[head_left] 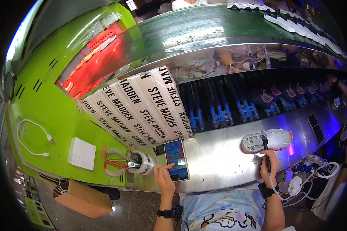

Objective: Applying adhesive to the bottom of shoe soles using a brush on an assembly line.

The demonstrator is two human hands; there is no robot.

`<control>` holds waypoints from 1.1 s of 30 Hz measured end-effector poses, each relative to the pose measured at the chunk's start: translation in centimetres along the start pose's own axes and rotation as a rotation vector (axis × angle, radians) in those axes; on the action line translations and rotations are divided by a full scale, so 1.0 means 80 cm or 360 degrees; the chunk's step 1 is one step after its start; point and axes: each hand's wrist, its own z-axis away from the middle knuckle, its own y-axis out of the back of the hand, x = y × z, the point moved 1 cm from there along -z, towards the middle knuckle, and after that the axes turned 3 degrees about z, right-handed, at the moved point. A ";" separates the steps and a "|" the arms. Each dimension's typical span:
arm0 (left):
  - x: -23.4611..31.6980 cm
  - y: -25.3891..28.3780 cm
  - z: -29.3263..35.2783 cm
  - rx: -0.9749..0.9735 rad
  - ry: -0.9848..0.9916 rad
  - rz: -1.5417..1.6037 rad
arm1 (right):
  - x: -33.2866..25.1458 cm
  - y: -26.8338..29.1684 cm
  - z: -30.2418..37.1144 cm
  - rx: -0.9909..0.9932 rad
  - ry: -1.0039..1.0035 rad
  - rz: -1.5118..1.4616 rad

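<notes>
My right hand (269,163) is wrapped round a black-handled brush (266,152) with a pale tube trailing from its lower end. The brush tip rests on a shoe sole (275,139), which lies with its hollow side up and has pinkish-orange edges and a whitish coating inside. On the left, my left hand (165,178) holds nothing; its fingers are partly stretched, with one fingertip at the lit screen of a phone (176,154). The phone lies on the steel bench (216,161). Dark bands circle both my wrists.
A printed white carton sheet (142,109) leans behind the phone. Beside it stand a roll of tape (145,163) and a white box (82,154). Blue racks (219,104) run behind the bench, below a green conveyor (196,29) carrying soles. White tubes (316,173) loop at right.
</notes>
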 end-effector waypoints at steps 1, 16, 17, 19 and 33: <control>0.000 0.000 0.000 -0.0011 -0.0018 0.0014 | 0.004 0.000 0.002 -0.0021 -0.0036 -0.0009; -0.012 0.001 0.007 0.0005 0.0057 0.0041 | -0.002 0.000 0.001 -0.0019 -0.0109 -0.0036; -0.015 0.004 0.010 0.0188 0.0238 0.0051 | -0.005 0.001 0.000 -0.0034 -0.0089 -0.0043; -0.015 0.001 0.009 0.0205 0.0279 0.0062 | -0.004 0.002 0.001 -0.0060 -0.0126 -0.0059; 0.000 0.001 0.002 0.0098 0.0169 -0.0050 | 0.000 0.001 0.006 -0.0013 -0.0332 -0.0181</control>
